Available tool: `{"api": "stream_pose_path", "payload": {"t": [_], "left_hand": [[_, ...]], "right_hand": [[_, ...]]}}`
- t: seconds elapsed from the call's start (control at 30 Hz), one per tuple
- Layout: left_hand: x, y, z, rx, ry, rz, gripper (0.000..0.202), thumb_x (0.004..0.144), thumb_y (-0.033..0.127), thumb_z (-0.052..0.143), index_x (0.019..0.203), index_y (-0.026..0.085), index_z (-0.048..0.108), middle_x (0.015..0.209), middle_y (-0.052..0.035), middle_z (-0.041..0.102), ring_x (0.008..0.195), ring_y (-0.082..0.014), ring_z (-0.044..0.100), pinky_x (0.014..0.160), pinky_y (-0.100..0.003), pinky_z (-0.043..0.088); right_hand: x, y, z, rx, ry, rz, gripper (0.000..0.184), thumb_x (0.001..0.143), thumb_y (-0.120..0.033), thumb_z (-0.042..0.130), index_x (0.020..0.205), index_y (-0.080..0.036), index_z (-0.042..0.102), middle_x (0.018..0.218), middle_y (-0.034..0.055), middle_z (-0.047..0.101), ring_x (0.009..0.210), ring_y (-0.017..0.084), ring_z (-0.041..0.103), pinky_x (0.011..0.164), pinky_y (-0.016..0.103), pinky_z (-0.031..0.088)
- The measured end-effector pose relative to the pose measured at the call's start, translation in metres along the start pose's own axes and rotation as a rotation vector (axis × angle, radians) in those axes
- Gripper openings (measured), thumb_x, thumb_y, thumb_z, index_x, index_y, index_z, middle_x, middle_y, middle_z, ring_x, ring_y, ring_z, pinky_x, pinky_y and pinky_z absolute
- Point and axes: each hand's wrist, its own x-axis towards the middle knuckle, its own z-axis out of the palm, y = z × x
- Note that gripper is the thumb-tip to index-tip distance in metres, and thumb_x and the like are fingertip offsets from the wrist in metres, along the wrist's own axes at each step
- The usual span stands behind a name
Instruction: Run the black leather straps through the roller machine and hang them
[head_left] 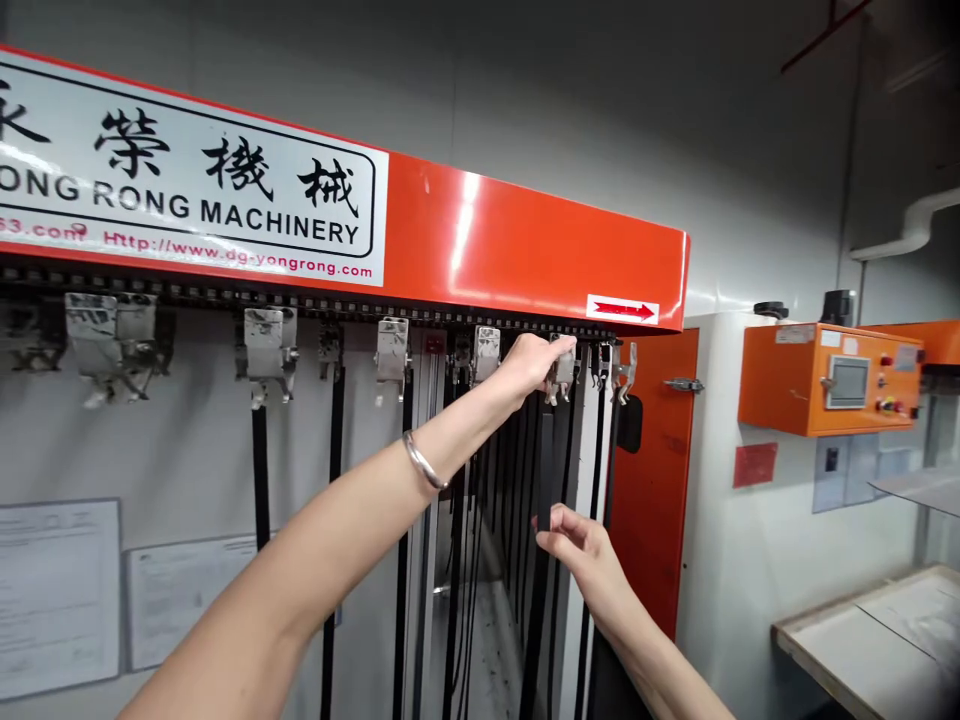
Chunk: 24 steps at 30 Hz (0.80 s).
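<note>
**Left hand [536, 362] at a metal clip [564, 372], right hand [577, 540] pinching a black strap [547, 460]**

Nearest, the left forearm crosses from the lower left, a silver bracelet [424, 462] around it. The right hand, lower down, pinches the black strap between thumb and fingers. The strap hangs upright below the metal clip; whether the clip grips its top end, I cannot tell. The left hand touches the clip's upper part, a digit laid across it; its other fingers are mostly hidden, so how firmly it presses, I cannot tell.

Other clips [270, 345] hang in a row to the left, under a chain [442, 312] along an orange beam [540, 240]. The beam carries a white sign [289, 235] and, near its right end, a red arrow sticker [622, 310].

Farther back, printed sheets [56, 600] show at left. At right stand an orange door [649, 540], an orange control box [787, 390] with a screen [849, 383], and a pale surface [870, 640] below. Behind runs a grey wall [570, 110].
</note>
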Motion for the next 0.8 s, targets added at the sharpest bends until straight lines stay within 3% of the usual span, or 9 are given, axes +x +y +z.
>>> {"api": "stream_pose_path", "payload": {"t": [0.17, 0.43, 0.8], "left_hand": [[0.001, 0.003, 0.002, -0.024, -0.002, -0.007, 0.032, 0.089, 0.032, 0.05, 0.065, 0.012, 0.06, 0.053, -0.0051, 0.067, 0.048, -0.0168, 0.064, 0.051, -0.03, 0.054], [0.001, 0.001, 0.003, 0.027, 0.004, -0.013, 0.032, 0.088, 0.037, 0.053, 0.068, 0.014, 0.061, 0.059, -0.0045, 0.069, 0.053, -0.0152, 0.066, 0.055, -0.028, 0.052], [-0.006, 0.001, 0.006, -0.005, -0.014, -0.017, 0.037, 0.087, 0.046, 0.053, 0.073, 0.013, 0.064, 0.071, -0.0058, 0.071, 0.06, -0.0135, 0.065, 0.062, -0.028, 0.05]], "right_hand": [[0.021, 0.001, -0.013, 0.029, -0.036, -0.021, 0.019, 0.08, -0.028, 0.063, 0.067, -0.019, 0.052, 0.077, -0.0011, 0.049, 0.078, 0.015, 0.044, 0.073, 0.027, 0.034], [0.046, 0.003, -0.021, 0.062, -0.048, -0.013, 0.018, 0.078, -0.03, 0.065, 0.069, -0.02, 0.054, 0.076, -0.0011, 0.051, 0.08, 0.015, 0.046, 0.069, 0.026, 0.032], [0.051, 0.005, -0.029, 0.081, -0.051, 0.014, 0.019, 0.078, -0.03, 0.066, 0.069, -0.02, 0.052, 0.074, -0.0013, 0.052, 0.076, 0.015, 0.047, 0.069, 0.027, 0.032]]}}
